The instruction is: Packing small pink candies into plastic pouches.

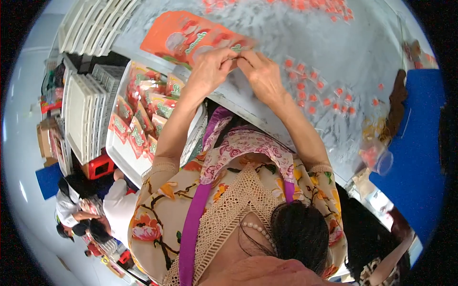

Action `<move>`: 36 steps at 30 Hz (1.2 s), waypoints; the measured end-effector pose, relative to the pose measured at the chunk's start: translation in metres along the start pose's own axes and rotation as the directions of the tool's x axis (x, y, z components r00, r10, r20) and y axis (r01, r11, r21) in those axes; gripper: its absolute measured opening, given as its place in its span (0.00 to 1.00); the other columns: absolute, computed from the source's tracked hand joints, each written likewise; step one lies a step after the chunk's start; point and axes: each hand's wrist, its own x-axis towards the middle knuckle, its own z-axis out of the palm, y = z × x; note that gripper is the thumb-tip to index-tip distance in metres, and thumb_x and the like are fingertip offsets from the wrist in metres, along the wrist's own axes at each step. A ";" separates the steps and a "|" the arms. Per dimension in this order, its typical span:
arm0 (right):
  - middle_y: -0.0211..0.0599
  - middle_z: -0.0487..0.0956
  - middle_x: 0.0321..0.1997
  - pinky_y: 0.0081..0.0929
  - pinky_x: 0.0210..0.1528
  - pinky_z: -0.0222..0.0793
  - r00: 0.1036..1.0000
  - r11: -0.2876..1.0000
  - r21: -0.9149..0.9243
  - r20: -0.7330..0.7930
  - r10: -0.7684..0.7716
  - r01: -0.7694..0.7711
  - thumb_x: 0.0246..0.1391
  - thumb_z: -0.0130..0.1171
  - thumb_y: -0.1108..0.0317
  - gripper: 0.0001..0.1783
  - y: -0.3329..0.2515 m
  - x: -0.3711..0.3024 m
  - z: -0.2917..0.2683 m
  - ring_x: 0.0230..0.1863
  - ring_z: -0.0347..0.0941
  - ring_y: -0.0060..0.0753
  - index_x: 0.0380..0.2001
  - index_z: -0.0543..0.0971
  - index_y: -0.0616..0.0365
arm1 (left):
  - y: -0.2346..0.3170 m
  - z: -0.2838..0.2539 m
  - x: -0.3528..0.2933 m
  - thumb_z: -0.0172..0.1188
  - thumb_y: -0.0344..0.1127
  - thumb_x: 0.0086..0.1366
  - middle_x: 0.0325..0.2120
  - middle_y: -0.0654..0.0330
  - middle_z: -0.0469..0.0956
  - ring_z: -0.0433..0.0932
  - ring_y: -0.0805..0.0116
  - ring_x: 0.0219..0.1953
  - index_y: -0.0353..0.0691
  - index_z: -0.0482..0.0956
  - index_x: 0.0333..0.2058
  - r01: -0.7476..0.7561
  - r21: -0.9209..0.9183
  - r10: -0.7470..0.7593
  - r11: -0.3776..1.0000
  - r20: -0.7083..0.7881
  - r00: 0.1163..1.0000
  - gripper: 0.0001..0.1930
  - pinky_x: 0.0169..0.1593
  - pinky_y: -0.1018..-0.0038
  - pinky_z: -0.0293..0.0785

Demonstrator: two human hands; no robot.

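A: Where do we find the hands?

B: At the upper centre of the frame, side by side. We see the left hand (208, 70) and the right hand (262, 75) meeting over the bench (372, 47).

A: And the grip?

B: Thumbs and fingers look drawn together on both, pinching at the lower edge of the red pouch (222, 37). The knuckles hide the fingertips, so we cannot tell how much of the edge each one has.

A: Why both hands so close?

B: We judge that a thin, floppy edge is easier to control between two near pinches. The rest of the pouch lies toward the upper left, where it seems to overlap an orange pouch (162, 34); lying flat, both probably get support from the bench.

A: What about the sweets (312, 97)?

B: We see those small red wrapped pieces spread right of the right hand, probably within easy reach, with a larger scatter at the top edge.

A: And on the left?

B: A white tray (125, 157) holds plump red packets (138, 136) beside the left forearm, perhaps so they stay off the bench. Past it, at upper left, we see white crates (98, 24), likely stacked to save room.
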 end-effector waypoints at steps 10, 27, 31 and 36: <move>0.35 0.75 0.30 0.28 0.31 0.74 0.998 0.986 -0.150 0.019 -0.065 0.067 0.36 0.56 0.71 0.10 -0.005 0.001 0.014 0.31 0.77 0.33 0.28 0.77 0.56 | 0.008 0.005 0.005 0.56 0.25 0.52 0.26 0.43 0.76 0.76 0.42 0.34 0.37 0.77 0.34 0.031 0.171 -0.056 0.985 0.140 0.989 0.09 0.35 0.58 0.71; 0.31 0.74 0.32 0.30 0.29 0.73 0.986 0.997 -0.019 0.151 0.074 -0.072 0.35 0.60 0.72 0.19 -0.015 -0.043 -0.054 0.31 0.75 0.34 0.37 0.78 0.56 | 0.028 -0.005 0.028 0.52 0.22 0.52 0.29 0.59 0.79 0.74 0.71 0.23 0.41 0.84 0.34 0.063 -0.034 -0.063 0.997 0.014 0.998 0.14 0.27 0.76 0.68; 0.38 0.68 0.59 0.45 0.54 0.64 0.971 0.986 0.010 0.176 0.162 -0.166 0.40 0.65 0.55 0.32 -0.006 -0.074 -0.075 0.57 0.66 0.46 0.52 0.74 0.45 | 0.023 -0.021 0.028 0.53 0.24 0.53 0.28 0.61 0.79 0.70 0.74 0.21 0.41 0.83 0.37 0.073 0.023 -0.071 0.997 -0.068 0.995 0.15 0.26 0.79 0.65; 0.36 0.47 0.73 0.67 0.66 0.38 0.831 0.830 -0.309 0.172 0.529 -0.464 0.19 0.69 0.35 0.59 0.037 -0.144 -0.058 0.72 0.41 0.56 0.64 0.62 0.30 | -0.002 -0.019 0.030 0.55 0.28 0.52 0.20 0.65 0.74 0.67 0.80 0.20 0.38 0.82 0.40 0.216 0.070 -0.212 0.974 -0.049 0.976 0.16 0.25 0.80 0.64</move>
